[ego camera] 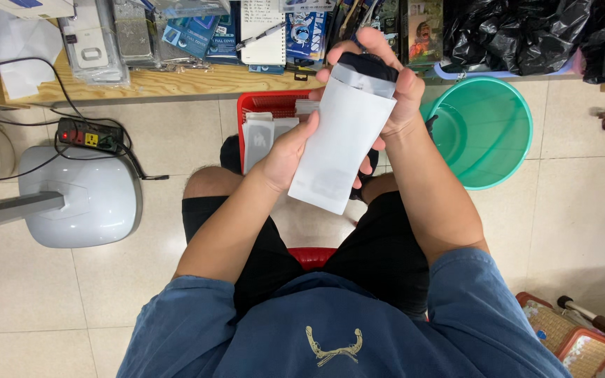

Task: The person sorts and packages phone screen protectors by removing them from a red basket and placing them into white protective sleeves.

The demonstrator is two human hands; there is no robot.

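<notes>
White flat packet (341,143) held up over the lap, above a red basket (274,105); long axis tilted, dark top end (367,68) away from the body, lower end toward the knees; right hand (386,84) curled over that dark end, fingers pressed around it, thumb on the near side; left hand (285,154) cupping the lower left edge, fingers hidden behind the packet; both equally close; green bucket (488,133) just to the right; packet's far face and contents unseen.

Seated person, viewed from above. Blue short-sleeved shirt (337,329) bears a pale horn-shaped emblem (334,345) at the chest. Black shorts (358,259); bare forearms.
</notes>
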